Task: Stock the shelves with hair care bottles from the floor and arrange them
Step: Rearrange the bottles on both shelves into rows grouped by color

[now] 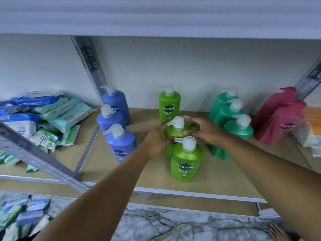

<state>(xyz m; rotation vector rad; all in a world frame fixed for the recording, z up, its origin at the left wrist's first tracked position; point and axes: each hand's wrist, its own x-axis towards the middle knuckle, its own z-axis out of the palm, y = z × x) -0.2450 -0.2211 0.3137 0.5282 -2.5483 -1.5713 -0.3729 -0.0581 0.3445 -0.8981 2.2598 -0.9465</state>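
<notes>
Three glossy lime-green plastic pump bottles line up front-to-back mid-shelf [147,180]; both hands on the middle bottle [173,131]. Left hand [156,140] curls round its side, right hand [203,130] pinches by the translucent white pump, fingers loosely spread.

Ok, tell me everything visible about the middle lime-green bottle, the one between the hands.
The middle lime-green bottle is glossy plastic with a translucent white pump head, nozzle pointing left. It stands upright on the tan shelf board, second in a row of three green bottles, its lower body hidden by the front green bottle. The left hand curls round its left shoulder; the right hand has its thumb on the right shoulder, fingers spread above.
</notes>
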